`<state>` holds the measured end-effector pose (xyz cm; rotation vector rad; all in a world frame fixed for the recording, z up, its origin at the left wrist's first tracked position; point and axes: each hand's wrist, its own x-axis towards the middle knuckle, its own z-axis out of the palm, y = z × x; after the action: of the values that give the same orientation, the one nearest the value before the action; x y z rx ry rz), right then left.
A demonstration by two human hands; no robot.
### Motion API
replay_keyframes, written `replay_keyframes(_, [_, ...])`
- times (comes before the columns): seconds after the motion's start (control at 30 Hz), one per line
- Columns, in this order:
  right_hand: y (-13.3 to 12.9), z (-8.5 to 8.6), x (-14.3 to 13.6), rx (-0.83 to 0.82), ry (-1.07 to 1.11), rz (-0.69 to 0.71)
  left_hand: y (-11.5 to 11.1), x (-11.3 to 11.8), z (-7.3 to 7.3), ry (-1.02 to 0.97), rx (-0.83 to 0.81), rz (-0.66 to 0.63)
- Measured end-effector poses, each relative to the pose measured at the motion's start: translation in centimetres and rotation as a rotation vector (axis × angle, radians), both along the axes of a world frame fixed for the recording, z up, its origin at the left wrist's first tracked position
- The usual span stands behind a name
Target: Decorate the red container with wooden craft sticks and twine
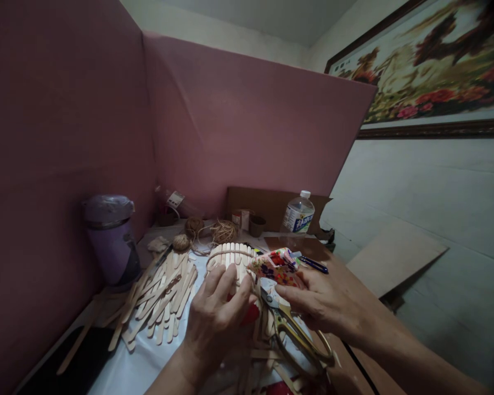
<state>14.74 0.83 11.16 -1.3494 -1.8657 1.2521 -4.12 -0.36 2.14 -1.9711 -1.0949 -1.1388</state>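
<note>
My left hand (220, 307) is closed around a rounded piece made of wooden craft sticks (231, 253) standing side by side, with a cord tied across them. Its fingertips press on the front of the sticks. Between thumb and fingers, my right hand (313, 296) grips a floral-patterned piece of cloth (278, 266), which meets the right side of the stick piece. Gold-handled scissors (290, 329) lie just below the right thumb, blades pointing up toward the cloth. Something red shows partly behind my left hand.
Loose craft sticks (164, 299) are heaped on the left. Behind stand balls of twine (224, 231), a small brown pot (257, 225) and a plastic bottle (299, 213). A purple tumbler (113, 241) is at far left. A dark blue pen-like tool (314, 264) lies on the right.
</note>
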Motion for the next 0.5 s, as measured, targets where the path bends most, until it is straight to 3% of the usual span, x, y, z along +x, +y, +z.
replay_keyframes(0.4, [-0.14, -0.28, -0.09, -0.159, 0.066, -0.076, 0.08, 0.02, 0.16, 0.010, 0.025, 0.019])
replay_keyframes(0.5, [-0.27, -0.09, 0.00, -0.188, 0.171, -0.066, 0.12, -0.01, 0.16, 0.013, 0.025, 0.009])
